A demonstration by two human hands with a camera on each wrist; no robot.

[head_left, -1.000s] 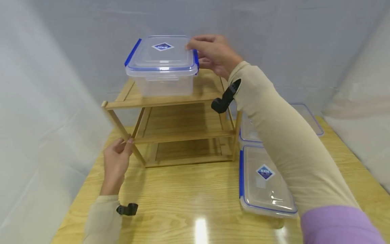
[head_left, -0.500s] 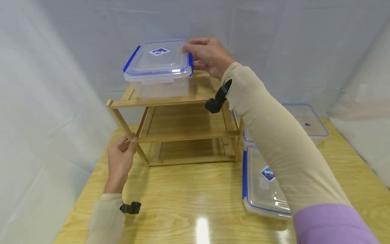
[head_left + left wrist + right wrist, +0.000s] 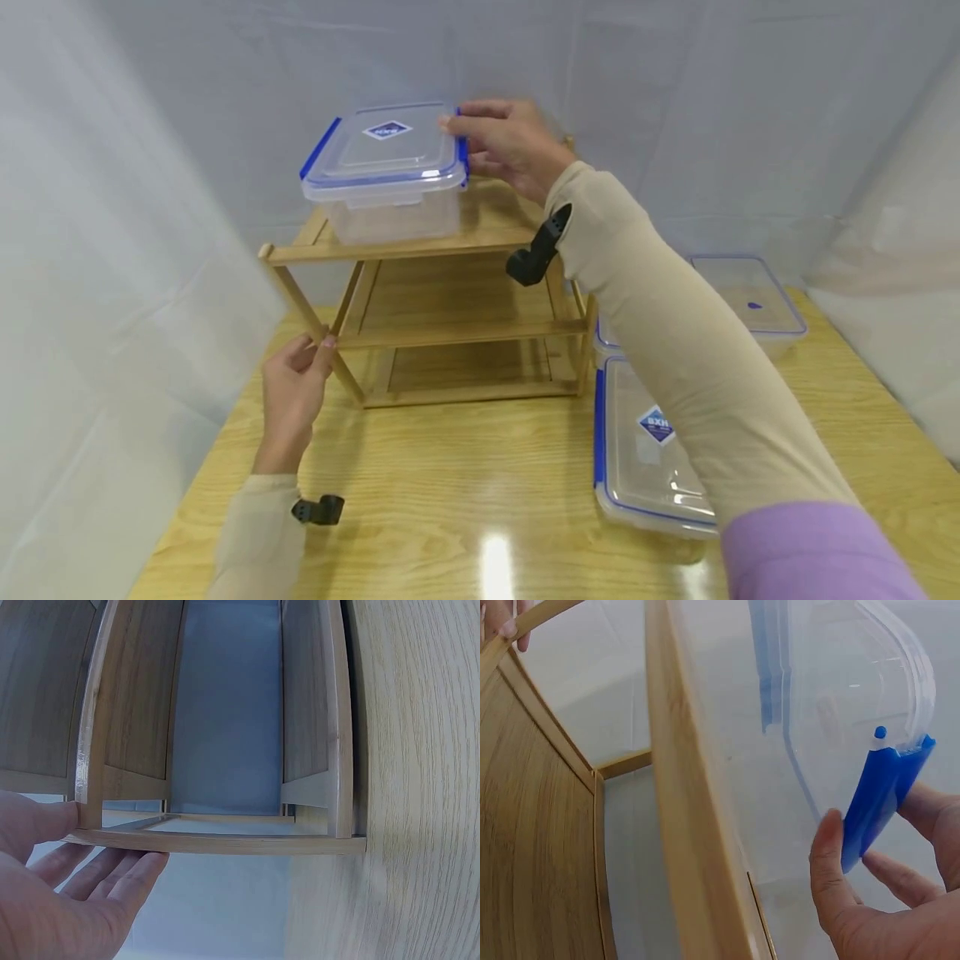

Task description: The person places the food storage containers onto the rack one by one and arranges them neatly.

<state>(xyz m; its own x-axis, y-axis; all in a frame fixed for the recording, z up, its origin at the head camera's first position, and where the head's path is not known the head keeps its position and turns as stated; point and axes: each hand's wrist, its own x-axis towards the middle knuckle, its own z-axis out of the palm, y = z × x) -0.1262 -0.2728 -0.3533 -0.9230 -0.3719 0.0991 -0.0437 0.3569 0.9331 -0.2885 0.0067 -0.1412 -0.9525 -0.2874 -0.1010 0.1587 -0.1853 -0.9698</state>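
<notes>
A clear plastic food container [image 3: 386, 187] with a blue-rimmed lid and a diamond label stands at the left of the wooden rack's [image 3: 465, 335] top shelf. At its right side my right hand [image 3: 513, 148] grips the edge, thumb over the lid. The right wrist view shows the fingers around the blue side clip [image 3: 877, 802]. Lower down, my left hand [image 3: 292, 400] pinches the rack's front left leg by the middle shelf. In the left wrist view, the thumb lies on one side of the leg [image 3: 240, 843] and the fingers on the other.
Right of the rack, a similar lidded container [image 3: 652, 479] sits on the wooden table [image 3: 450, 500], partly behind my right sleeve. Another container [image 3: 750, 296] stands farther back, and a third shows only slightly. White curtains [image 3: 112, 292] hang behind and at both sides.
The container and my right hand have shifted left along the top shelf. My left hand keeps its hold on the leg. The head view has shifted slightly.
</notes>
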